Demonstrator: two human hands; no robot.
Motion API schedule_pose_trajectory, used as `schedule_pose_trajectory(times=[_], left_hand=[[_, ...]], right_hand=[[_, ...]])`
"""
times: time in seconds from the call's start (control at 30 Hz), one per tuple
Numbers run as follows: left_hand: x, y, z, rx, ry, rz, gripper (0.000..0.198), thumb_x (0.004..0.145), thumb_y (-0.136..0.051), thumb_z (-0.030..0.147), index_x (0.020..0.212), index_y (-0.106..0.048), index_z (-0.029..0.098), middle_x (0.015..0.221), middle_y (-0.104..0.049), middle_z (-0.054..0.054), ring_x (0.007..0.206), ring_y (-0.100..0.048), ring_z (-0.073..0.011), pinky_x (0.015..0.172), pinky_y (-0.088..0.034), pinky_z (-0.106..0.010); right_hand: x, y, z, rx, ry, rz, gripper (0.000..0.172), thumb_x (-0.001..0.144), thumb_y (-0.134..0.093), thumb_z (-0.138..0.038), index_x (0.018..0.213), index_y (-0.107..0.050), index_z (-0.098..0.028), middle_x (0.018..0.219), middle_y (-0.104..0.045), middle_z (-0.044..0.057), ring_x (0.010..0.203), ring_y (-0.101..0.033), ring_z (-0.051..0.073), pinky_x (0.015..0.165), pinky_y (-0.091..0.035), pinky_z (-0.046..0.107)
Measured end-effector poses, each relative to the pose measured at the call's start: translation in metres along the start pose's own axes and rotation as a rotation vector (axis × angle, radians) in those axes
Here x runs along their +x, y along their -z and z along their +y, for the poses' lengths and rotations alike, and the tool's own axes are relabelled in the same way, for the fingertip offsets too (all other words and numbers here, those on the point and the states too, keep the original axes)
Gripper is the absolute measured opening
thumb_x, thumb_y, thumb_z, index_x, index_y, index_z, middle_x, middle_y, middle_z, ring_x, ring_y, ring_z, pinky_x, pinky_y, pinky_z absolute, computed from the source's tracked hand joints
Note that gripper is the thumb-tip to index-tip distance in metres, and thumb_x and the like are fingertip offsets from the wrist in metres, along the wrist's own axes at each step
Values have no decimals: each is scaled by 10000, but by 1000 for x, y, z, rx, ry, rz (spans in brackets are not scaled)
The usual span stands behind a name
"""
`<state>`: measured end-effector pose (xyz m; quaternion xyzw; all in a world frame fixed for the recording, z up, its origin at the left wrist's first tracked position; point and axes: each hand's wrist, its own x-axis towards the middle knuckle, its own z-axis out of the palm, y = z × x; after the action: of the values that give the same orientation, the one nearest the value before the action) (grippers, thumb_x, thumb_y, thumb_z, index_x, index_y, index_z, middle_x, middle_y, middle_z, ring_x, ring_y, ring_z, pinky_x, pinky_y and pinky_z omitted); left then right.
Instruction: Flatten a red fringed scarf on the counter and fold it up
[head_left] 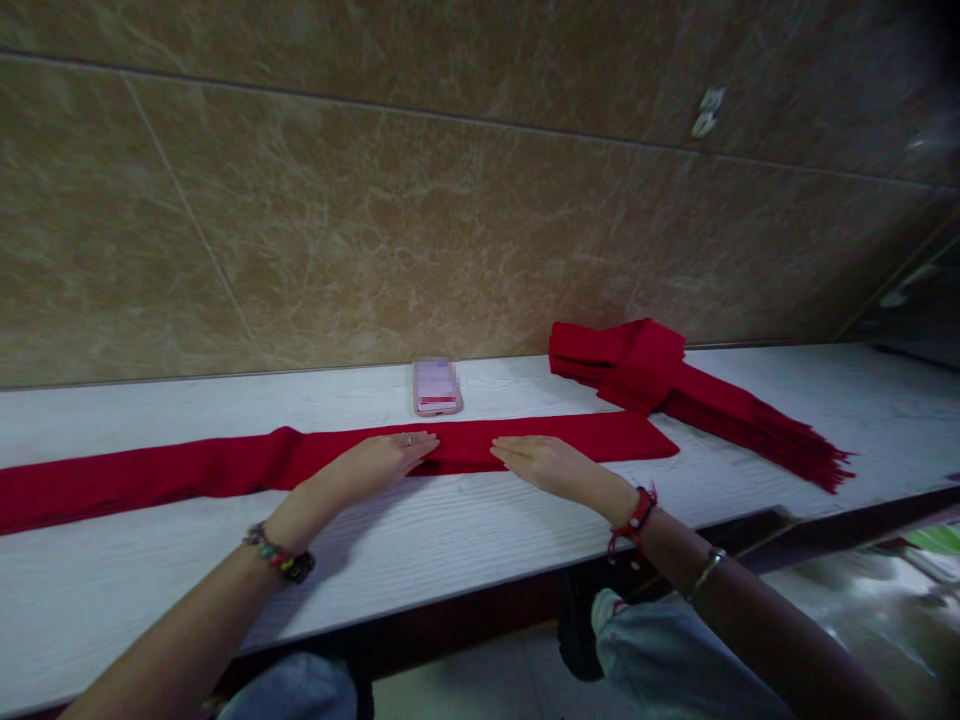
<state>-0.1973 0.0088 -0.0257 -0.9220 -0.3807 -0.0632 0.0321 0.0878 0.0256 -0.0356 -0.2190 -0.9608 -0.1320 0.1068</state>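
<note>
A long red scarf [465,447], folded into a narrow strip, lies lengthwise along the white wood-grain table [420,540]. It runs out of view at the left and ends in a slanted corner at the right. My left hand [379,465] rests flat on the strip, fingers stretched out and pointing right. From the other side my right hand [541,465] presses on it with straight fingers pointing left. Between the two sets of fingertips a short stretch of cloth shows. Left of my left hand the fabric has a small raised wrinkle.
Behind the strip lies a phone [436,388] against the wall side. A second red scarf [645,365], bundled with its fringe spread rightward, sits at the back right. A brown marbled tile wall [420,220] bounds the table's far edge. My legs are below the near edge.
</note>
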Motion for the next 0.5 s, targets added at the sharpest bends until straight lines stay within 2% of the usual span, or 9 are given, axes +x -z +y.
schedule_pose_trajectory(times=[0.07,0.2,0.37,0.5], left_hand=[[-1,-1,1,3,34,-22,394,890,-322,120,1254,-447,206,1287,-479,-60,1123,-499,-145,944,-404,-280],[-2,-1,3,87,19,-56,449,854,-310,36,1267,-425,171,1337,-412,-84,1203,-411,-145,989,-345,-280],[1,4,4,160,-14,-6,507,841,-290,18,1317,-346,184,1392,-325,-72,1291,-254,-157,1047,-247,-333],[-1,-4,-2,120,-16,-100,528,831,-256,10,1321,-338,189,1404,-303,-55,1305,-213,-154,1051,-226,-349]], right_hand=[[0,0,-1,-28,23,-6,364,817,-414,-38,1154,-543,-85,1166,-566,151,1090,-523,205,909,-455,347],[-3,0,-2,-61,41,3,366,795,-436,-9,1140,-547,-57,1151,-567,181,1080,-529,227,881,-476,353],[-7,1,0,-93,42,61,367,819,-376,-10,1144,-543,-52,1146,-574,173,1084,-526,223,876,-480,357],[-9,-4,1,-101,16,47,369,824,-370,-24,1144,-548,-71,1159,-573,149,1085,-526,212,893,-468,350]])
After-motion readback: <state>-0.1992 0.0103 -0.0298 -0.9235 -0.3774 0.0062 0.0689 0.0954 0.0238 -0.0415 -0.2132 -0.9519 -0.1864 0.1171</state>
